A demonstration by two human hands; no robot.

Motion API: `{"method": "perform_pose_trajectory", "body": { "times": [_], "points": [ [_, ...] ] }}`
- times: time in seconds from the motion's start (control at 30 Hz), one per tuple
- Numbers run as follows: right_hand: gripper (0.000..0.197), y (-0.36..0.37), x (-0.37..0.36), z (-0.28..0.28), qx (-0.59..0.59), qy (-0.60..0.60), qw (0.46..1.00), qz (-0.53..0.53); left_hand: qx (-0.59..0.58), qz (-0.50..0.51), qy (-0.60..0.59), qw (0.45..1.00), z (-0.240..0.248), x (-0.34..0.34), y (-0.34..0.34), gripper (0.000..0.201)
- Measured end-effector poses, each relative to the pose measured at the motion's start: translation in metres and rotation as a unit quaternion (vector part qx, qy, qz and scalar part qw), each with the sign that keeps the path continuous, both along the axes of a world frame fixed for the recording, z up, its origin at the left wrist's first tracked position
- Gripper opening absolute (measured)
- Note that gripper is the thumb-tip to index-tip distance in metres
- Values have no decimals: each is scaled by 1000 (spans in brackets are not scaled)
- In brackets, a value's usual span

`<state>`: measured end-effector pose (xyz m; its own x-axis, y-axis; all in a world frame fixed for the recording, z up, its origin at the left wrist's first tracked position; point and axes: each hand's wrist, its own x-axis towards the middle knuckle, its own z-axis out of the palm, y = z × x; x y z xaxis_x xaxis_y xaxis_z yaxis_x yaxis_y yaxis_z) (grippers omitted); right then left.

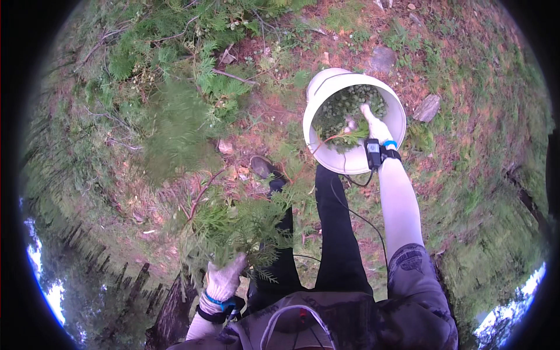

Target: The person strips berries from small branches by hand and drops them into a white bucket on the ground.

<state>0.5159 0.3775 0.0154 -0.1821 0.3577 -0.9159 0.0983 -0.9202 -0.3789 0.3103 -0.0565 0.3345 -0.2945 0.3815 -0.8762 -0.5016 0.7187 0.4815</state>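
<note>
My left hand, in a pale glove, is closed around the lower end of a leafy evergreen branch with flat, scaly sprays. The branch reaches up and away over my leg, with its far foliage smeared by motion. On the right, my gloved right hand is inside the mouth of a white bucket. Its visible fingers look apart, above a heap of small green cones. A green sprig with a reddish stem lies beside this hand across the bucket opening. Part of the palm is hidden.
Beyond the bucket lie grey stones on grassy ground with reddish needle litter. More evergreen branches spread at the upper left. A tree trunk stands near my left arm. A black cable runs from my right wrist device.
</note>
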Motion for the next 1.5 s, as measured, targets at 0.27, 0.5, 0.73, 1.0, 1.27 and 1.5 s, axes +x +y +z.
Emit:
{"method": "perform_pose_trajectory", "body": {
  "times": [0.27,0.5,0.73,1.0,1.27,1.5],
  "points": [
    [27,-15,79,43,5,23,985,-170,-80,258,85,959,0,-66,-1,28],
    [47,-58,168,125,79,-247,843,471,129,265,160,942,-39,-56,-27,25],
    [62,-132,33,176,14,65,926,371,72,471,-165,864,-45,-11,48,25],
    [70,-170,-8,140,-16,197,976,98,162,284,-392,860,-76,51,123,32],
    [60,-148,14,139,-7,151,988,43,111,292,-456,833,-102,84,161,33],
    [53,-152,18,148,4,116,992,55,56,253,-457,851,-102,89,187,36]
  ]
}}
